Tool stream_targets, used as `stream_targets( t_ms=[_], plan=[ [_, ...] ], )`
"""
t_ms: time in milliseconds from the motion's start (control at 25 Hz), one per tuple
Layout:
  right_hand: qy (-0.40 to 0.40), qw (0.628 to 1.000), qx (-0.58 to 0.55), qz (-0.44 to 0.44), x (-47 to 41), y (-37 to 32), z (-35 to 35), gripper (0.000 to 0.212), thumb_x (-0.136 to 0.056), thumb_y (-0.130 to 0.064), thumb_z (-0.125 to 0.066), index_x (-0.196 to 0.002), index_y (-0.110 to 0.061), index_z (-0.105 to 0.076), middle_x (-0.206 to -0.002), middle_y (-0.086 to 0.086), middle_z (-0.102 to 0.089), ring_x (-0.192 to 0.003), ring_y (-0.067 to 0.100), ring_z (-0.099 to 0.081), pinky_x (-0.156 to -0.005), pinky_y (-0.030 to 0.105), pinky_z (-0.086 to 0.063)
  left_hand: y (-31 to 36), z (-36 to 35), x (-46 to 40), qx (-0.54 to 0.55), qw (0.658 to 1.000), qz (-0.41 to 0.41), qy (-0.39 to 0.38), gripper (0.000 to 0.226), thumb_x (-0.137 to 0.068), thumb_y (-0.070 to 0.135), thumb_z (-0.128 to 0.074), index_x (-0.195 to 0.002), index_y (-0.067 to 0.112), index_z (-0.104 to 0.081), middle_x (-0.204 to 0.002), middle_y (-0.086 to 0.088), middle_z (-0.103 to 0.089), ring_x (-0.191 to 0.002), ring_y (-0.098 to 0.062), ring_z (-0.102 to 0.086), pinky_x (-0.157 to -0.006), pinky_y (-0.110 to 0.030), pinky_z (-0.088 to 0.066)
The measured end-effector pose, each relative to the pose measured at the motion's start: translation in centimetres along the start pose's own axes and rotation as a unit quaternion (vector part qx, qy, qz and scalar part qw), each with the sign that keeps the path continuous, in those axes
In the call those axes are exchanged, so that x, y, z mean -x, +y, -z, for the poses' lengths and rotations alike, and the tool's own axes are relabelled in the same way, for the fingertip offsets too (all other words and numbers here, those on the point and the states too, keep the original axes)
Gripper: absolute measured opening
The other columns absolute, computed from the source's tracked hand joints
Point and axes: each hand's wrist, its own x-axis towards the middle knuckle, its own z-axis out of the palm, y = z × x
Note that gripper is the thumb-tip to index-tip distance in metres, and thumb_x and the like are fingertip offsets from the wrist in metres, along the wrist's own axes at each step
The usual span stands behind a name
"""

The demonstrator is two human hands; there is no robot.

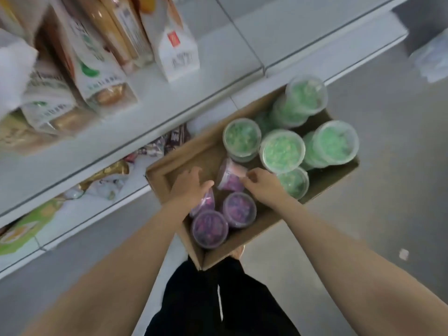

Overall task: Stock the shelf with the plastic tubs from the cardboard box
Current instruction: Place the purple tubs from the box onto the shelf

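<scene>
An open cardboard box (pixel 169 174) sits on the floor in front of the shelf (pixel 155 110). Several clear tubs with green contents (pixel 282 150) fill its right half. Purple-filled tubs (pixel 210 229) stand at its near left. My left hand (pixel 190 187) reaches into the box and grips a tilted purple tub (pixel 206 204) from above. My right hand (pixel 263 187) pinches another purple tub (pixel 230 177) that lies on its side in the middle of the box.
White shelves run along the left, with bread bags (pixel 97 76) and a white carton (pixel 178 52) on the upper one and snack packets (pixel 109 180) on the lower. My dark trouser legs (pixel 218 304) stand at the box's near corner. Grey floor lies to the right.
</scene>
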Motion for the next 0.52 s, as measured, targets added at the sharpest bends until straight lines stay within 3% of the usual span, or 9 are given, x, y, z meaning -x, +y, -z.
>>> stream_targets(
  t_ms=[120,240,520],
  plan=[
    [0.006,0.996,-0.077,-0.053,-2.4,-0.6,-3.8,0.069,-0.085,-0.05,-0.068,-0.138,-0.011,-0.048,-0.131,0.016,-0.056,-0.124,0.033,-0.051,-0.099,0.034,-0.04,-3.2,-3.0,-1.3,-0.002,0.998,0.065,0.0,0.07,-0.089,0.055,-0.056,-0.144,0.016,-0.037,-0.139,-0.012,-0.052,-0.126,-0.031,-0.05,-0.103,-0.042,-0.041],
    [0.04,0.985,-0.117,-0.117,-5.2,-1.3,-5.7,0.083,-0.078,-0.053,-0.073,-0.144,-0.016,-0.039,-0.139,0.018,-0.042,-0.127,0.035,-0.047,-0.107,0.038,-0.038,-4.6,-5.1,-1.7,0.033,0.997,0.076,-0.011,0.074,-0.09,0.051,-0.057,-0.147,0.01,-0.031,-0.142,-0.015,-0.049,-0.128,-0.033,-0.048,-0.103,-0.044,-0.042],
    [0.058,0.981,-0.036,-0.181,-9.5,-1.5,-8.3,0.102,-0.069,-0.064,-0.073,-0.138,0.0,-0.032,-0.134,0.016,-0.044,-0.13,0.036,-0.041,-0.106,0.043,-0.04,-5.2,-6.1,-2.0,0.071,0.996,0.061,0.002,0.071,-0.094,0.047,-0.053,-0.149,0.011,-0.028,-0.147,-0.011,-0.045,-0.131,-0.028,-0.048,-0.101,-0.04,-0.047]
  ],
)
